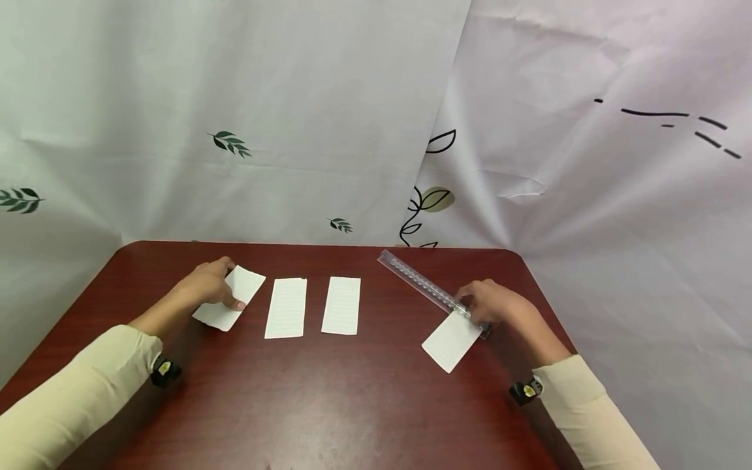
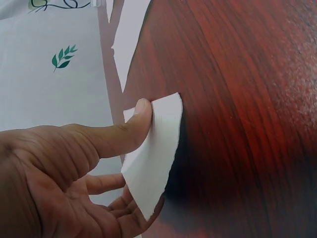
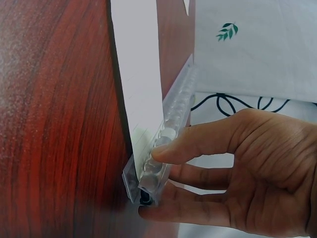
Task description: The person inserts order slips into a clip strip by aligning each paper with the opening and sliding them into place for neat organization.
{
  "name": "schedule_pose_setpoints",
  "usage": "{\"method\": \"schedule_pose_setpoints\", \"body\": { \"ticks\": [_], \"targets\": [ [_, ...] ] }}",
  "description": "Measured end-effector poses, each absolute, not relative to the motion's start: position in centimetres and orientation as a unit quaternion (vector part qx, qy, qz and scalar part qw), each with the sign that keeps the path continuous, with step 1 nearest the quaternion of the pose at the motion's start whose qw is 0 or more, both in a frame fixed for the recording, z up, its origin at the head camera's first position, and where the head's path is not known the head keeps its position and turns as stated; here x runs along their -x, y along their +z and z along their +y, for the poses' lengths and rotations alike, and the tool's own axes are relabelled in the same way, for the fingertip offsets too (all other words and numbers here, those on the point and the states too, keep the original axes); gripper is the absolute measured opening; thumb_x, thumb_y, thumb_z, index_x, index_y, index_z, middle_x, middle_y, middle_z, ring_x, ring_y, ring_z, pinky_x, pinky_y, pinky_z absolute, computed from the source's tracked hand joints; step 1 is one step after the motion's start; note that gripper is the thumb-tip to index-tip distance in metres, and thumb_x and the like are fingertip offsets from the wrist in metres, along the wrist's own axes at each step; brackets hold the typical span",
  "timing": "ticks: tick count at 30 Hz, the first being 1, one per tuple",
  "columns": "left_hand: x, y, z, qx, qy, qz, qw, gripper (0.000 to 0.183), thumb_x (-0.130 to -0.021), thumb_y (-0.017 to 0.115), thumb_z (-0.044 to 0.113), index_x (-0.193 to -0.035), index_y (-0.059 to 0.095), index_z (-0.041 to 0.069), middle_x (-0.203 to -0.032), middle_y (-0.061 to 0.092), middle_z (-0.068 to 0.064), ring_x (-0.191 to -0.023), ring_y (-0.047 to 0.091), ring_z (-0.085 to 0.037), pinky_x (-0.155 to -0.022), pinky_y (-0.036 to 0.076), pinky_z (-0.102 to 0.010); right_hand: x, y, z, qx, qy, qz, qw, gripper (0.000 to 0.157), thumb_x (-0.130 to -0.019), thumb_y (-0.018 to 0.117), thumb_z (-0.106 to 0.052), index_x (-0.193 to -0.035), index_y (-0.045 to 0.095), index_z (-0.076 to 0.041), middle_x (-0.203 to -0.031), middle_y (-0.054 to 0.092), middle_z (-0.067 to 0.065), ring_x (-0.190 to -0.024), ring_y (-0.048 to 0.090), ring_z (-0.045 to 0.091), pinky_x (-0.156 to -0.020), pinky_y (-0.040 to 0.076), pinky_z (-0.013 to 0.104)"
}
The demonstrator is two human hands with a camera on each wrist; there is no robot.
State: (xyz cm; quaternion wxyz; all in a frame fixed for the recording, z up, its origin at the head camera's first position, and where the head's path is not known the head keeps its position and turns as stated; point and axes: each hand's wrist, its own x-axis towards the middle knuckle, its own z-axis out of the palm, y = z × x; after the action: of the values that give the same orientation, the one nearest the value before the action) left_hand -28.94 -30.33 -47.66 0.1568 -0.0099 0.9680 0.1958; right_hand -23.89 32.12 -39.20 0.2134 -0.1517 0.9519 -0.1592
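Pinching a white slip (image 2: 156,158) in the left hand (image 1: 204,283), at the left of the dark red table (image 1: 329,405), with the thumb on its upper face; losing sight of some fingertips behind the paper. Gripping a clear plastic strip (image 1: 420,282) near one end in the right hand (image 1: 492,303), at table right, along with the corner of a second slip (image 1: 451,341). Not making out that joint: tucked inside the strip or merely lying against it. Hiding part of the strip's near end under the right hand in the head view; noting a small dark part there in the right wrist view, of unclear kind. Running the second slip off the top edge of that same view. Seeing faint lines on the paper, too fine to read. Also noting a third slip (image 1: 285,308) and a fourth slip (image 1: 341,305), lying side by side, apart, between the hands. Backing the table with a leaf-printed sheet (image 1: 305,78). Cutting off both pale sleeves (image 1: 76,391) at the frame edge.
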Motion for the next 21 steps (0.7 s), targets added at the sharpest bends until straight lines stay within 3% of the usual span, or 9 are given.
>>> {"method": "schedule_pose_setpoints", "body": {
  "ticks": [5,10,16,21],
  "targets": [
    [29.9,-48.6,-31.2,0.008,0.204,0.966,0.161,0.112,-0.078,0.106,0.041,-0.160,0.043,-0.002,-0.146,0.061,-0.038,-0.114,0.066,-0.045,-0.088,0.058,-0.053,23.9,-39.4,32.3,0.148,-0.160,0.953,0.213,0.070,-0.074,0.071,0.014,-0.141,0.076,-0.005,-0.084,0.063,0.005,-0.063,0.058,0.015,-0.053,0.050,0.025],
    [30.9,-49.7,-32.2,-0.009,0.218,0.967,0.131,0.099,-0.080,0.105,0.036,-0.154,0.050,-0.003,-0.139,0.064,-0.037,-0.106,0.069,-0.044,-0.077,0.058,-0.044,24.0,-39.5,32.3,0.150,-0.157,0.953,0.209,0.070,-0.073,0.071,0.015,-0.140,0.076,-0.006,-0.082,0.062,0.004,-0.063,0.057,0.015,-0.053,0.049,0.025],
    [29.9,-47.5,-30.8,0.001,0.218,0.968,0.121,0.084,-0.089,0.097,0.021,-0.155,0.050,-0.003,-0.133,0.066,-0.034,-0.101,0.070,-0.043,-0.076,0.059,-0.047,24.0,-39.4,32.2,0.147,-0.160,0.952,0.214,0.071,-0.074,0.071,0.015,-0.141,0.076,-0.005,-0.082,0.062,0.005,-0.063,0.057,0.015,-0.054,0.049,0.025],
    [28.9,-44.9,-29.4,0.004,0.223,0.968,0.119,0.082,-0.090,0.096,0.021,-0.155,0.050,-0.001,-0.126,0.066,-0.034,-0.094,0.071,-0.042,-0.073,0.059,-0.044,24.0,-39.4,32.2,0.147,-0.156,0.953,0.215,0.071,-0.074,0.070,0.015,-0.141,0.076,-0.006,-0.083,0.062,0.005,-0.064,0.057,0.015,-0.052,0.049,0.025]
  ]
}}
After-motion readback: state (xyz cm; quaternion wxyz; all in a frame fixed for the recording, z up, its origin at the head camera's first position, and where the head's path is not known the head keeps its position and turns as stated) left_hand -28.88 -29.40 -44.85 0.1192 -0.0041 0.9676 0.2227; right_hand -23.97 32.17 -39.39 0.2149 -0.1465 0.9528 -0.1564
